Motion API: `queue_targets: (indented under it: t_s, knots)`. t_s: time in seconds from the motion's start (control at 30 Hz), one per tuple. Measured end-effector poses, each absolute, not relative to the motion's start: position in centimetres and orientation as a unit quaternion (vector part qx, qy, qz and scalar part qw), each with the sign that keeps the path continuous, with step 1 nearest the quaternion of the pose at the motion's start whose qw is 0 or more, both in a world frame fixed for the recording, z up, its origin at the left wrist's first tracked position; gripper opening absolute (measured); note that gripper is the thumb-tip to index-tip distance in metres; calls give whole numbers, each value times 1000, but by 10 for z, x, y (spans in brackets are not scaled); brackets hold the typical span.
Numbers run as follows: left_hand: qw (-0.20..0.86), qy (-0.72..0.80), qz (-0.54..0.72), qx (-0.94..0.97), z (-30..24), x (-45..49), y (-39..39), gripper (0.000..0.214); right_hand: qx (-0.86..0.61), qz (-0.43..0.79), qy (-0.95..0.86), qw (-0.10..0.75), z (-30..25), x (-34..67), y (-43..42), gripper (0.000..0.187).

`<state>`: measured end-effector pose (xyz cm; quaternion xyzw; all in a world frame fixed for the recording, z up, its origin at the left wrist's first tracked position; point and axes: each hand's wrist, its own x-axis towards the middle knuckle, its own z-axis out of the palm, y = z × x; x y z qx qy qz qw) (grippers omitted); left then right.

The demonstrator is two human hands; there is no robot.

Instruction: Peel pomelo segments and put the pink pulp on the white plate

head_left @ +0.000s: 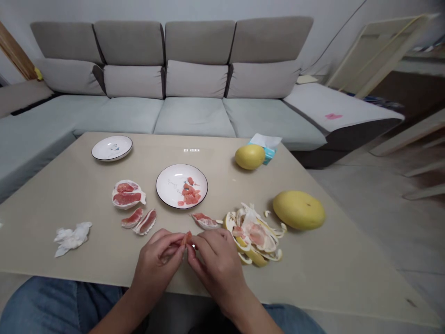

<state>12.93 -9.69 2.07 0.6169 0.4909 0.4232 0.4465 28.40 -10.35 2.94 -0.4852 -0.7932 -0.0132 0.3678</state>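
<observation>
Between the fingertips of my left hand [162, 257] and my right hand [215, 260] is a small piece of red pomelo flesh [187, 238], pinched from both sides above the table's near edge. Just beyond my right hand lies a pomelo segment [205, 221] partly in its white skin. A heap of pomelo peel [257, 236] sits to the right of that hand. Two loose segments [145, 221] and a larger peeled chunk of pomelo [128, 195] rest beyond my left hand. Farther off, a white plate [168, 185] with a dark rim holds several bits of red flesh.
On the table's right are a whole yellow pomelo [299, 210] and a smaller one [249, 157] in front of a blue tissue pack [269, 153]. A second white plate [111, 148] stands far left. Crumpled tissue [73, 238] lies near left. A grey sofa [194, 113] stands behind.
</observation>
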Motion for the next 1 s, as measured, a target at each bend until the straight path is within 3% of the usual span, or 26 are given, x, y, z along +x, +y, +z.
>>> queue_targets:
  t_s: [0.2, 0.4, 0.53, 0.67, 1.0]
  knots:
    - [517, 502, 433, 543, 19, 127, -91, 17, -533, -25, -760, 370, 40, 321, -98, 12]
    - [627, 490, 423, 433, 17, 123, -88, 22, -692, -112, -681, 213, 30, 387, -83, 24]
    - [628, 473, 433, 441, 15, 124, -88, 19, -626, -44, -707, 325, 33, 368, -85, 16]
    - [611, 461, 441, 468, 16, 128, -87, 17, -499, 120, -752, 413, 42, 325, -98, 27]
    - [514, 474, 438, 565, 17, 131, -96, 15, -488, 10, -777, 398, 34, 302, -106, 11]
